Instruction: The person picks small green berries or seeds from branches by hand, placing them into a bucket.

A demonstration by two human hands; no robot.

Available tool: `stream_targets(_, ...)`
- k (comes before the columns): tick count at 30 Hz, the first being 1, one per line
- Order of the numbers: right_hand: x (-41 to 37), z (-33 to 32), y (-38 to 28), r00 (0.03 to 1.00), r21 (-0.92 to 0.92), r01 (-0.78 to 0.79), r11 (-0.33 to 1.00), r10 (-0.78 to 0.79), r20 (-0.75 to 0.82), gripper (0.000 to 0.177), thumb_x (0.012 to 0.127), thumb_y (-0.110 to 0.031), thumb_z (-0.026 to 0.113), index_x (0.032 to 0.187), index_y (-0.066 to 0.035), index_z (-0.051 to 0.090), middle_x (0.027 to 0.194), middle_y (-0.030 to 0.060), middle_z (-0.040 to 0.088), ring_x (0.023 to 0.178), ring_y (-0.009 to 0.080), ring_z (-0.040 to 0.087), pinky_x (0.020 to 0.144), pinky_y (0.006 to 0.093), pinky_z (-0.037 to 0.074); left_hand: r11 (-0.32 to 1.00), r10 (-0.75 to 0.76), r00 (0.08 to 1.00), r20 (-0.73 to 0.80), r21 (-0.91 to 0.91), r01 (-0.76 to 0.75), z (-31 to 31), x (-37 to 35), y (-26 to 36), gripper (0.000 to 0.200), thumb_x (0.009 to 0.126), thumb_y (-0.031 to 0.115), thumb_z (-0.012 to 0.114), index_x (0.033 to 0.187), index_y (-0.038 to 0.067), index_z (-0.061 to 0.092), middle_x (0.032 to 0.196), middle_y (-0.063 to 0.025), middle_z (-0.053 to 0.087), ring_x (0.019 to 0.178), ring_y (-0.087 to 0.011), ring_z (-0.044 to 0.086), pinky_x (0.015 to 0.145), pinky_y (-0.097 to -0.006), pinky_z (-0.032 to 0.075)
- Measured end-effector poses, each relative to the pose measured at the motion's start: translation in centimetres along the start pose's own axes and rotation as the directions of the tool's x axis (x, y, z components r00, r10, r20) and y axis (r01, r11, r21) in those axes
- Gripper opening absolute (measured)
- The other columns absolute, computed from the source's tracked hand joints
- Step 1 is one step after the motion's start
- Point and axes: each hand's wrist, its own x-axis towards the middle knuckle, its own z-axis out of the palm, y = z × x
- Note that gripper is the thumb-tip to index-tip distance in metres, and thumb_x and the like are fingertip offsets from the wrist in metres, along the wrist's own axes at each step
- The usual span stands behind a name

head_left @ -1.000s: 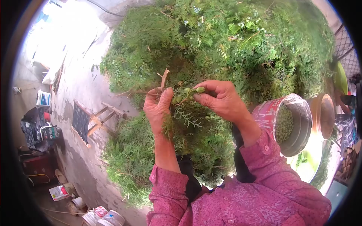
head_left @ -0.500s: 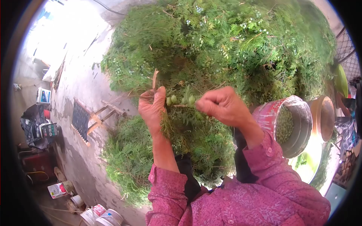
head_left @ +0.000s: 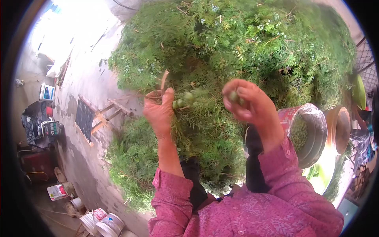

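A brown-stemmed green sprig (head_left: 179, 106) is gripped by my left hand (head_left: 158, 112), its bare stem end sticking up above the thumb. Green cones (head_left: 189, 96) hang on the sprig just right of that hand. My right hand (head_left: 249, 100) is apart from the sprig, with curled fingers around a green cone (head_left: 233, 96). Leafy green branches (head_left: 221, 43) lie beneath and beyond both hands. To the right of my right hand, a red and silver bucket (head_left: 312, 130) is tilted, with many small green cones (head_left: 298, 132) inside.
A brown container (head_left: 338, 128) stands beside the bucket. A folding stool (head_left: 85, 118) rests on the floor at left. White buckets (head_left: 110, 225) are at the lower left, and a black bag (head_left: 33, 122) is farther left. More branches (head_left: 134, 162) lie near my legs.
My right hand has moved right, away from the sprig, and a green cone now shows in its fingers. Fewer cones show along the sprig. My left hand keeps its hold.
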Motion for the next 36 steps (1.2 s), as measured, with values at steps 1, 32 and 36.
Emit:
stream_targets(1,0.4,0.5,-0.1,0.994,0.057,0.004,0.998,0.002,-0.105,0.019,0.088,-0.020,0.052,0.083,-0.003,0.058,0.065,0.0028,0.058,0.047,0.0049,0.049,0.036,0.0153,0.032,0.993,0.062,0.998,0.022,0.103,-0.064,0.2,-0.2,0.0,0.020,0.077,0.009,0.068,0.085,0.002,0.052,0.071,-0.0001,0.056,0.060,-0.0041,0.049,0.053,-0.0182,0.040)
stream_targets(32,2.4,0.3,2.6,0.928,-0.279,-0.205,0.938,0.095,-0.361,0.024,0.079,-0.014,0.066,0.098,-0.004,0.056,0.074,0.0014,0.058,0.060,0.0060,0.054,0.046,0.0161,0.041,0.998,-0.054,0.997,0.055,0.039,0.052,0.6,-0.6,0.1,0.022,0.077,0.011,0.070,0.087,0.001,0.053,0.072,-0.0011,0.057,0.062,-0.0050,0.051,0.055,-0.0190,0.041)
stream_targets(36,2.6,1.8,2.8,0.950,-0.240,-0.231,0.943,0.166,-0.264,0.036,0.075,-0.016,0.072,0.105,-0.006,0.056,0.071,-0.0040,0.056,0.060,0.0022,0.052,0.050,0.0147,0.040,0.995,0.007,0.996,0.084,0.098,-0.015,1.1,-0.9,0.2,0.021,0.077,0.011,0.069,0.087,0.001,0.053,0.073,-0.0009,0.057,0.062,-0.0053,0.051,0.055,-0.0197,0.041)
